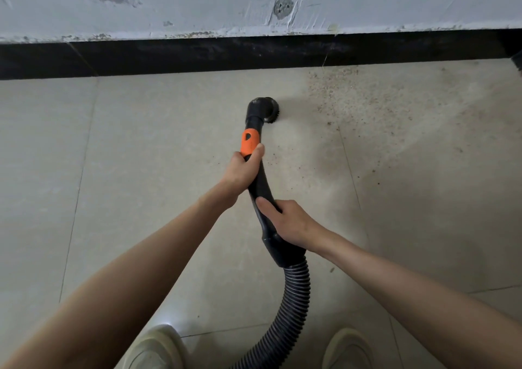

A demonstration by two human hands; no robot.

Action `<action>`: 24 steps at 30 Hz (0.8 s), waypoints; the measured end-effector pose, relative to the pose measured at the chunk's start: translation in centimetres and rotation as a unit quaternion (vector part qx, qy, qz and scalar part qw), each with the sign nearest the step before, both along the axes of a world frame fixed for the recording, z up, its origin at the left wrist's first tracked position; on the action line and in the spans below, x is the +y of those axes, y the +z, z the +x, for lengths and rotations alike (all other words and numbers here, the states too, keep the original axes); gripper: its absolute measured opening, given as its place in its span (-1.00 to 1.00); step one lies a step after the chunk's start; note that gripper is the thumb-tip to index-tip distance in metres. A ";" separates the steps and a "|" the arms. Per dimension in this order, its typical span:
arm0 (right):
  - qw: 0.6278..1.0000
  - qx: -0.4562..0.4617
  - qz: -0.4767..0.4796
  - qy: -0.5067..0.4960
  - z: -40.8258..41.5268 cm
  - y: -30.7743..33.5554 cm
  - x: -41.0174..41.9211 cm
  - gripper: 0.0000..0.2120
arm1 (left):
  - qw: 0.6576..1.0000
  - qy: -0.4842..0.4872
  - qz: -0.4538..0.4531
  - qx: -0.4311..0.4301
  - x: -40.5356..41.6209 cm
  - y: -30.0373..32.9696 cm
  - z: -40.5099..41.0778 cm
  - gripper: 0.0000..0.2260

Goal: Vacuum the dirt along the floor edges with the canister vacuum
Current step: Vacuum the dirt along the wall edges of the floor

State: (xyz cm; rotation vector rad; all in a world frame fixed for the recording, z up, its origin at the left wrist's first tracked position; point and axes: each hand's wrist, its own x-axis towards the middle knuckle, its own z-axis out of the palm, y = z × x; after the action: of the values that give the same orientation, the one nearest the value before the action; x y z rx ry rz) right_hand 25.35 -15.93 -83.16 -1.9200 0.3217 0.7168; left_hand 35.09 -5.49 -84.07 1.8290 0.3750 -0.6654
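A black vacuum wand with an orange collar ends in a round brush nozzle that rests on the pale floor tiles. My left hand grips the wand just below the orange collar. My right hand grips the wand's lower handle, above the ribbed black hose. Sandy dirt lies spread on the tiles to the right of the nozzle, up to the black skirting. The canister is out of view.
A scuffed white wall rises above the skirting. My two pale shoes stand at the bottom, either side of the hose. The tiles left of the nozzle look free of dirt.
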 end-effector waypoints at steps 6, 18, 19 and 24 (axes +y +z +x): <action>0.994 0.042 0.031 0.099 -0.7 0.2 3.0 -0.51 | 0.992 0.126 -0.007 0.015 5.0 0.3 -1.6 -0.63; 0.977 0.091 0.052 0.188 -3.6 1.2 5.6 -0.61 | 0.980 0.192 0.032 0.028 9.8 1.1 -7.4 -0.69; 0.973 0.115 0.061 0.190 -3.9 1.3 5.5 -0.58 | 0.981 0.186 0.024 0.036 9.7 1.2 -8.0 -0.70; 0.971 0.154 0.121 0.140 -4.7 1.8 5.6 -0.57 | 0.984 0.157 -0.008 0.080 8.7 1.4 -9.9 -0.71</action>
State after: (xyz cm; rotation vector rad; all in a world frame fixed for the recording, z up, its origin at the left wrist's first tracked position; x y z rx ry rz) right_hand 20.62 -10.33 -81.38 -1.6348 0.1452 1.1922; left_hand 25.17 3.21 -82.64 1.6568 0.7465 -0.5933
